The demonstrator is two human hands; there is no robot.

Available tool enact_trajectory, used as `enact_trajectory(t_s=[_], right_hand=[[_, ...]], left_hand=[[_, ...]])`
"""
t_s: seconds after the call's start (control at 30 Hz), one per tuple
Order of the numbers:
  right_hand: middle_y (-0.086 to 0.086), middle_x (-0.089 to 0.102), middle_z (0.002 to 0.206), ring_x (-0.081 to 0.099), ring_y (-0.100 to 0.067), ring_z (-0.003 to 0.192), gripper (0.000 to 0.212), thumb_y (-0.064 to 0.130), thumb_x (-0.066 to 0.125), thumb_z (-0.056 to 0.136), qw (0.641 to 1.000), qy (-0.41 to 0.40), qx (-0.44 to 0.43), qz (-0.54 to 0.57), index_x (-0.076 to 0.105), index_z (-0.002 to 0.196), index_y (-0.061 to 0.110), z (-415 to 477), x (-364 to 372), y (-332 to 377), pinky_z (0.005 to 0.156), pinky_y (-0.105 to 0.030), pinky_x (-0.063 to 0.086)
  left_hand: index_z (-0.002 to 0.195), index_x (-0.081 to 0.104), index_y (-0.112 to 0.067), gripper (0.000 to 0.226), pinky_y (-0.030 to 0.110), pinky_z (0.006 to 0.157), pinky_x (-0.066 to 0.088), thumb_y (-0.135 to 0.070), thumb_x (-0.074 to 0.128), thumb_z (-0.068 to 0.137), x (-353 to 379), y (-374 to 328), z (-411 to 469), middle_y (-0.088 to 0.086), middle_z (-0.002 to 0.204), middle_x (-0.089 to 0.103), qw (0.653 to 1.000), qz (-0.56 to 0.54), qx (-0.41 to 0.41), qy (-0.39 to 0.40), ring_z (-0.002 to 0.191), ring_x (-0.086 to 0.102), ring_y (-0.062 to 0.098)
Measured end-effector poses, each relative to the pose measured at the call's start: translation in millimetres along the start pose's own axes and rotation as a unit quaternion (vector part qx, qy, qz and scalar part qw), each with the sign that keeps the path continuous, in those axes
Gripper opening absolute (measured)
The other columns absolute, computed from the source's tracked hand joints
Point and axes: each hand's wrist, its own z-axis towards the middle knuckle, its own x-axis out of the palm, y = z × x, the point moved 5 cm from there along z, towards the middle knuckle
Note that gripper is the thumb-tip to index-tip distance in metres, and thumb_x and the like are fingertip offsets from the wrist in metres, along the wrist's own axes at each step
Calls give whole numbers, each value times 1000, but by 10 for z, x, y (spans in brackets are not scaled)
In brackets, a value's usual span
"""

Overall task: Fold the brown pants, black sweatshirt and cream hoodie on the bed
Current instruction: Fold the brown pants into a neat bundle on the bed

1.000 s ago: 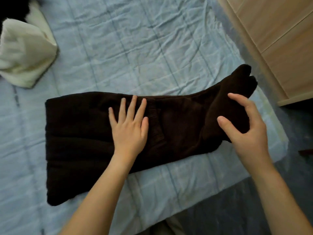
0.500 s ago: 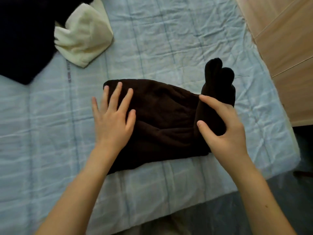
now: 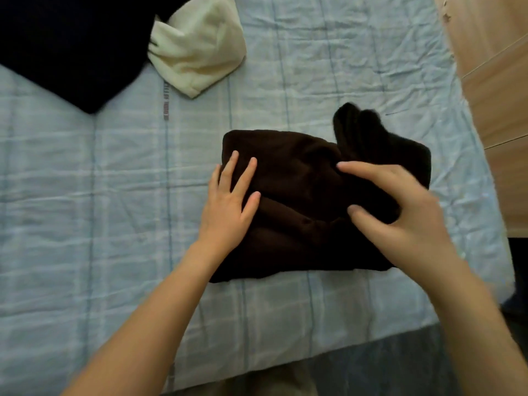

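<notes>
The brown pants [image 3: 300,178] lie folded into a compact bundle on the light blue bed [image 3: 114,210]. My left hand [image 3: 231,201] rests flat on the bundle's left part, fingers spread. My right hand [image 3: 394,215] hovers on the right part, thumb and fingers curled around a fold of the fabric. The leg ends [image 3: 357,124] stick up behind it. The black sweatshirt [image 3: 71,44] lies at the top left. Beside it sits the cream hoodie [image 3: 197,50], bunched up.
A wooden cabinet [image 3: 497,75] stands along the bed's right side. The bed's front edge [image 3: 314,358] runs below the pants, with dark floor beyond it.
The pants have been folded shorter from the left. My right hand has moved left over the bundle, carrying the leg ends inward. The view has shifted, bringing more of the sweatshirt and hoodie in.
</notes>
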Motion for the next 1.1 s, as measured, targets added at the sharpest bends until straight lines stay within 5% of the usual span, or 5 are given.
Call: enact_trajectory(t_s=[0.2,0.73,0.83,0.93,1.1], right_hand=[[17,60,126,53,4,121,61,5,68,83,985,125,84,85,62,128,46,167,830,-292,110,-30,42],[23,52,140,47,10,127,54,45,52,94,960,194,83,186,33,142,62,158,1027,-318,101,-14,41],[9,58,137,57,-4,122,54,20,52,91,926,209,144,280,39,140,40,107,1011,-395,105,-38,48],[11,59,135,54,1,123,53,1,52,89,935,235,129,233,49,133,30,97,930,-379,106,-36,47],[1,59,138,51,-16,131,42,16,47,93,992,-97,82,-7,63,132,19,151,219,-649,114,-38,37]], left_hand=[[152,13,-47,59,30,110,9,-45,40,100,2,16,5,-16,163,-4,1000,-25,-1,17,150,-3,24],[147,41,-19,47,39,121,18,-25,48,100,-388,-361,43,2,159,25,988,-133,-66,-40,147,20,18],[134,54,-6,43,37,115,31,-12,49,91,-614,-906,55,8,145,47,986,-60,78,-138,138,39,22],[138,52,-7,43,44,118,25,-17,43,97,-376,-1270,184,6,147,47,989,-12,138,-60,142,34,21],[156,15,-17,61,48,122,3,-43,27,103,243,-1014,215,-2,165,6,968,214,111,63,151,-2,13]])
